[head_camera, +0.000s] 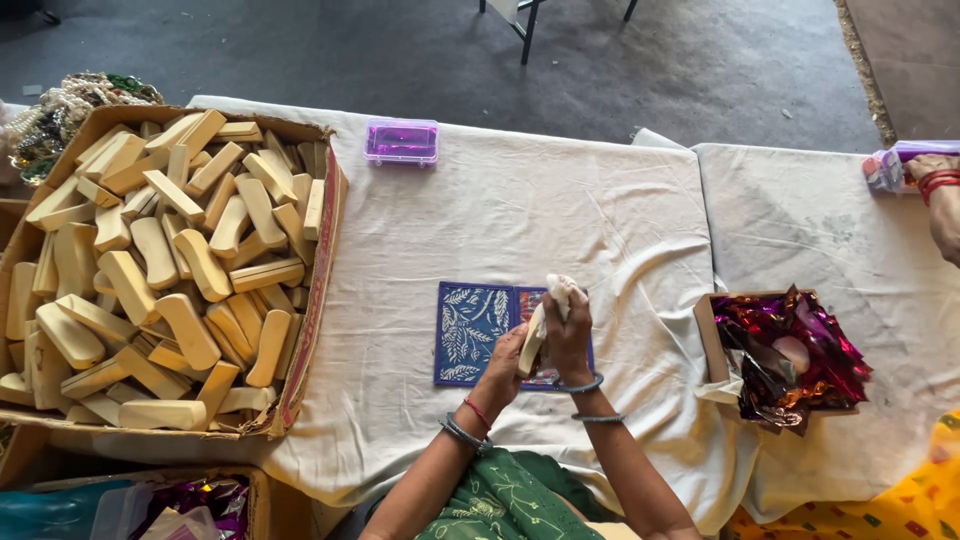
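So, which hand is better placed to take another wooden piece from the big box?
Probably the left hand: the cardboard box lies on its side. The right hand presses a white cloth on the held wooden piece.

White-clothed table carries a cardboard box, purple case, blue mat, foil box

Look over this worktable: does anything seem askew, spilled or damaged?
The cardboard box of wooden blocks has its right wall bulging outward, and the white cloth is wrinkled. Nothing has spilled; both hands hold one block.
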